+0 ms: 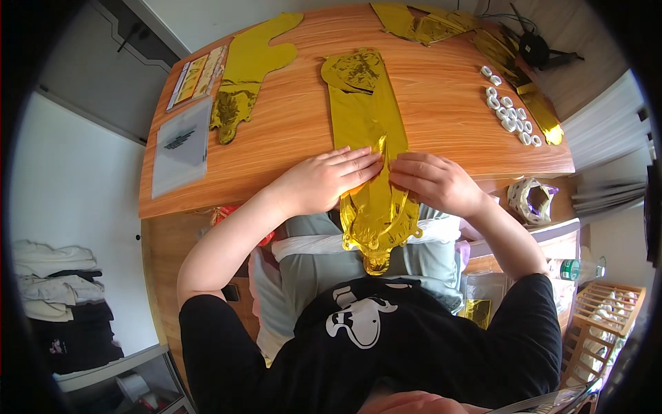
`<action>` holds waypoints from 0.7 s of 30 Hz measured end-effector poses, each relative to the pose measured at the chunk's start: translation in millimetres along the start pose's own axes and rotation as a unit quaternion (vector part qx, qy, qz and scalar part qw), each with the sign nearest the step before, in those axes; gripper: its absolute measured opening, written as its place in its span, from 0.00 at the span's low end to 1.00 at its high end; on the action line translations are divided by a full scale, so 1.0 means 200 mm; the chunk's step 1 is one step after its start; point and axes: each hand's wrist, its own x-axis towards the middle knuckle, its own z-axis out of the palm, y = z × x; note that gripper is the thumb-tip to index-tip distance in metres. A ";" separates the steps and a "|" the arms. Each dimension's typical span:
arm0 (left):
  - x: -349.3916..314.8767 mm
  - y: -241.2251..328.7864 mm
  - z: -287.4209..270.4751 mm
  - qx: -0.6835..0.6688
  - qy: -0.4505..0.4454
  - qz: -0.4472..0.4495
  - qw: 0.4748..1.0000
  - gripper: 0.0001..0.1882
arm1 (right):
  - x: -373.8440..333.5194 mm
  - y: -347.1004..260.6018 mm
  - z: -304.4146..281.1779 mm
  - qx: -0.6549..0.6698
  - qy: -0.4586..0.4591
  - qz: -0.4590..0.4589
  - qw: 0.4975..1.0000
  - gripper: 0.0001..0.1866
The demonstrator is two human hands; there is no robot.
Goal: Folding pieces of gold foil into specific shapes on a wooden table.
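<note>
A long flat gold foil balloon [371,124] lies on the table in front of me. Its crinkled, tabbed near end [376,231] hangs over the table's edge onto my lap. My left hand [338,174] rests on the foil's left side with its fingers stretched out flat, its thumb hidden. Across from it, my right hand [436,181] presses on the right side, fingers straight and pointing inward, thumb also out of sight. Between the fingertips the foil rises in a narrow crease. At the far end the foil is rounded and wrinkled.
Another gold foil balloon [252,58] lies at the left beside a clear plastic sleeve [181,148] and a printed card pack [196,77]. Several white rings [509,114] sit on the right. More gold foil [441,26] and a black stand [534,48] are at the far right.
</note>
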 end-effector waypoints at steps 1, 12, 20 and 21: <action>0.00 0.00 0.00 0.001 0.000 0.001 1.000 0.36 | 0.00 0.00 0.00 0.013 -0.005 -0.020 1.000 0.24; 0.00 -0.06 -0.02 -0.086 -0.007 0.028 0.996 0.38 | 0.03 0.02 0.04 0.126 0.031 0.036 0.991 0.21; 0.01 -0.07 -0.03 -0.131 -0.024 0.029 0.991 0.36 | 0.03 0.03 0.02 0.209 -0.029 0.126 0.969 0.24; 0.01 -0.07 -0.02 -0.180 -0.013 0.010 0.984 0.33 | 0.04 0.02 0.01 0.223 -0.023 0.141 0.964 0.22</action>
